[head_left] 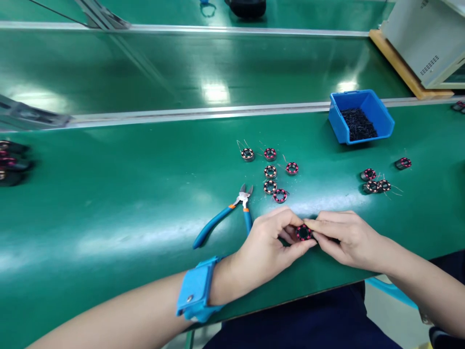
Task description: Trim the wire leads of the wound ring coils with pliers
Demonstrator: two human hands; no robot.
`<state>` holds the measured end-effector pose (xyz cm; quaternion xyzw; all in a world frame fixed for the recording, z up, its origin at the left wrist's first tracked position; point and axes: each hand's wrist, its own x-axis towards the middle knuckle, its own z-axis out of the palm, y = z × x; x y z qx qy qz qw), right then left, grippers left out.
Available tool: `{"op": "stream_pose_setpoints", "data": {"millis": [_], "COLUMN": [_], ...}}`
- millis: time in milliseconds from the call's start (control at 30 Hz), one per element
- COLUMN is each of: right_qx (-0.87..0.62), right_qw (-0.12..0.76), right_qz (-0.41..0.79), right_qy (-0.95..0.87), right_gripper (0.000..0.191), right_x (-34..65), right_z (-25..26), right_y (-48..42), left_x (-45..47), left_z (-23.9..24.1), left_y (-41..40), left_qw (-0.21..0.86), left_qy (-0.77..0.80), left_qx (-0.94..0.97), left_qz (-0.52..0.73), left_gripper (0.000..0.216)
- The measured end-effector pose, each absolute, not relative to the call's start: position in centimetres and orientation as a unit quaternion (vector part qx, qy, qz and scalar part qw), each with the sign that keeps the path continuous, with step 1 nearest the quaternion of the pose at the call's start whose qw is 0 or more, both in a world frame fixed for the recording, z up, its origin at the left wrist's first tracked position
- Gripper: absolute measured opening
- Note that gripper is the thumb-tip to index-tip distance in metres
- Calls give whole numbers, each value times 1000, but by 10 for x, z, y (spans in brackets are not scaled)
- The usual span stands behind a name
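Note:
Between my two hands, just above the front of the green bench, is a small ring-shaped motor stator (303,232) with dark red windings. My left hand (271,242), with a blue band on its wrist, grips it from the left between thumb and fingers. On the other side my right hand (345,237) pinches at its right edge; whether a wire lies in that pinch is too small to tell. Blue-handled cutting pliers (221,220) lie with jaws apart, one handle partly behind my left hand. Beyond my hands sits a loose group of similar stators (270,186), some with thin wires sticking up.
A blue bin (387,121) of small black pieces stands at the back right. Several more stators (368,174) lie below it. Blurred dark parts (12,162) sit at the far left. A metal rail (203,114) crosses behind, and a pale machine (417,43) stands upper right.

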<state>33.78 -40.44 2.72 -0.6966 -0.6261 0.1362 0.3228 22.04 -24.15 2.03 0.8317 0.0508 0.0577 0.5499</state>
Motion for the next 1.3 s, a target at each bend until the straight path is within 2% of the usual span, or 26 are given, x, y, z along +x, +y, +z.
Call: {"op": "stream_pose_setpoints", "data": {"millis": [67,133,233,300,400,567,733,833,900,1000,1067,1200,1300], "right_qx": [-694,-713,-743,-720,-678,-662,-656,-649,-649,-654,-657,-669,-680], "right_qw": [331,380,515,585,633,653,663,663,660,660,661,661,662], "right_qz": [142,104,-65,-176,-265,-299,-289,-273,-260,-235,-219,-202,-179], "right_qy": [-624,-580,-423,-330,-265,-212,-217,-255,-272,-285,-288,-275,-258], "right_gripper": [26,28,31,28,17,6,6,4,1,2,2,1,2], "right_x": [339,345,363,378,395,407,411,409,406,402,401,401,401], "right_z": [29,33,41,45,47,40,37,39,41,42,41,40,39], "right_y": [-405,-407,-409,-411,-413,-412,-413,-412,-410,-408,-407,-407,-407], "left_x": [221,221,224,232,263,342,356,331,312,293,286,278,273], "left_z": [19,21,35,49,64,51,40,51,61,72,75,76,75], "left_y": [-239,-234,-227,-226,-242,-298,-316,-300,-284,-261,-250,-241,-239], "left_qw": [475,348,126,56,93,100,75,49,52,91,113,127,142], "left_qy": [11,-32,-43,-40,-105,-233,-217,-197,-165,-165,-207,-272,-284], "left_qx": [877,934,986,991,983,963,966,977,985,982,971,949,941], "left_qz": [70,79,100,118,122,89,116,60,21,-9,-37,-94,-116], "left_gripper": [13,11,14,27,39,22,21,15,25,64,77,81,65]}}
